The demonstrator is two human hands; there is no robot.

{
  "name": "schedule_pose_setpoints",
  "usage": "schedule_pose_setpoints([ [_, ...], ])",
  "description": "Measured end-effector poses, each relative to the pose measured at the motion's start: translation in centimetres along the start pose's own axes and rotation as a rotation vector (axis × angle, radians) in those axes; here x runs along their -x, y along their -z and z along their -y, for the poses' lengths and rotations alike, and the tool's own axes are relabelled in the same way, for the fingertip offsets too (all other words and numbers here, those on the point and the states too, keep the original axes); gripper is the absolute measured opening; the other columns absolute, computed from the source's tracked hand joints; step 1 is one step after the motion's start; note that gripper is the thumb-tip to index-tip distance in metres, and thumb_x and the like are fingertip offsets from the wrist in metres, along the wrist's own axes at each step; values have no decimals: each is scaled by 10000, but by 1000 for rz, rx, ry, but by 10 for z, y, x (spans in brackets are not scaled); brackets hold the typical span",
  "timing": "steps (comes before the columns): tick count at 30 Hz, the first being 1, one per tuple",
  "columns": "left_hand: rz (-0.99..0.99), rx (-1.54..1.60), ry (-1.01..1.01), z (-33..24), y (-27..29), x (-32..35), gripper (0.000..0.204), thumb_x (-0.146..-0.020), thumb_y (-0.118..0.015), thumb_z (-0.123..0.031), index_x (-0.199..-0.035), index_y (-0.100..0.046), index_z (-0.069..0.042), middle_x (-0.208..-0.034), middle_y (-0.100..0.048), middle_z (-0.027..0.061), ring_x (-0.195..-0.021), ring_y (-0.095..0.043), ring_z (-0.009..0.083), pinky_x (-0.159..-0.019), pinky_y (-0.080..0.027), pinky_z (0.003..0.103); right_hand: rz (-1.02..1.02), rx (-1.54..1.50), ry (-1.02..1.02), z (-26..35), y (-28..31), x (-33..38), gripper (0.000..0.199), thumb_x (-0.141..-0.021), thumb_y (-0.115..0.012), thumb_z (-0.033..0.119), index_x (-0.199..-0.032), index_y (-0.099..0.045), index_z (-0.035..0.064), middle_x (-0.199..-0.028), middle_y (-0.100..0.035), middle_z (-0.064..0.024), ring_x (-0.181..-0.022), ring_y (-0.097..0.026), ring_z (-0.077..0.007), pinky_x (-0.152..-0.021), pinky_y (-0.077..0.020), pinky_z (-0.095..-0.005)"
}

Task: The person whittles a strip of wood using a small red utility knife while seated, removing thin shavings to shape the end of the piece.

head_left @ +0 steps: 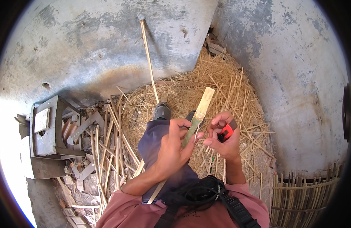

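The left hand (171, 146) holds a bamboo strip (198, 114). Its fingers (183, 122) are curled tight around the green lower part of the strip. The strip tilts up and away from the person, and its pale, flat top end sticks out above the hand. It is held in the air over the person's knees, in front of the chest.

The right hand (221, 138) is just beside the strip, on its right side. It holds a small red and black tool (227, 131). Its fingers are bent and pressed around the tool. One fingertip is very close to the strip, but I cannot tell if it touches.

Below the hands lies a big pile of straw (221, 91) on the floor, in the corner of two grey walls (289, 57). A long thin stick (149, 57) leans up against the wall. One shoe (162, 111) rests on the straw.

To the left are more split bamboo pieces (107, 144) in a loose heap. Next to them is a grey wooden crate (48, 127) lying on its side. Some flat bits of wood are in it, but I cannot tell what else it holds.

At the lower right stands a little fence of bamboo sticks (304, 197) tied side by side.
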State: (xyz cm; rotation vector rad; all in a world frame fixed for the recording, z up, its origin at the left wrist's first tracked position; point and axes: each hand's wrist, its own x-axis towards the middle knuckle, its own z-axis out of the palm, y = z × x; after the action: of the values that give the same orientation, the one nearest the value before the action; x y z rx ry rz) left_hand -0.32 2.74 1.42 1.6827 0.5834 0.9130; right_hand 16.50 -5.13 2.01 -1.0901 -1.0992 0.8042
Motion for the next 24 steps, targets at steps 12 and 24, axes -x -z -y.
schedule_pose_setpoints([
  [12,1,-10,17,8,1,3,137,-1074,-519,-99,-1138,-464,9,-674,-576,102,-559,-594,200,-532,-464,336,158,-34,-213,-10,-1,15,207,-1062,-467,194,-1181,-495,27,-861,-526,-33,-651,-424,-57,-592,-375,-224],
  [24,49,151,165,-4,4,-5,154,-1128,-387,-182,-1070,-390,-39,-580,-473,4,-525,-403,69,-501,-325,255,96,273,-81,-19,-11,14,232,-1080,-494,196,-1127,-597,-6,-725,-566,-34,-616,-527,-107,-570,-423,-278],
])
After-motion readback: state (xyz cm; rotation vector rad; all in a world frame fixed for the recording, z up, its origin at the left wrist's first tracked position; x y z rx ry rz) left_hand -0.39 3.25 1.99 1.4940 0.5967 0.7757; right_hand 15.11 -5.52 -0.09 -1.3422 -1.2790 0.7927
